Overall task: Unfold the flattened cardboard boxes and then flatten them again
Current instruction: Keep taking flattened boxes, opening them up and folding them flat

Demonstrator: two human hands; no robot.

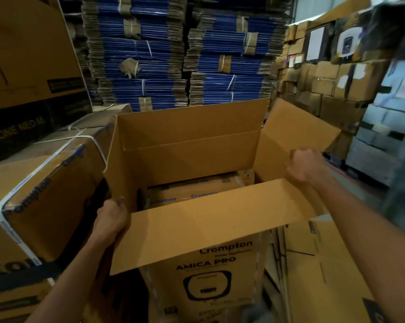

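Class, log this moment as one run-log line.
cardboard box: unfolded, upright | left grip: holds left near corner | right grip: holds right wall | near flap: outward

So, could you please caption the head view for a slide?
Left hand and right hand hold an unfolded cardboard box by its sides.

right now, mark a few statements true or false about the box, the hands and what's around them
1. The box is opened out. True.
2. The left hand hangs free. False: it grips the box's near left corner.
3. The right hand holds the box's right side. True.
4. The stacks behind are red. False: they are blue.
5. The bundle on the left has a white strap. True.
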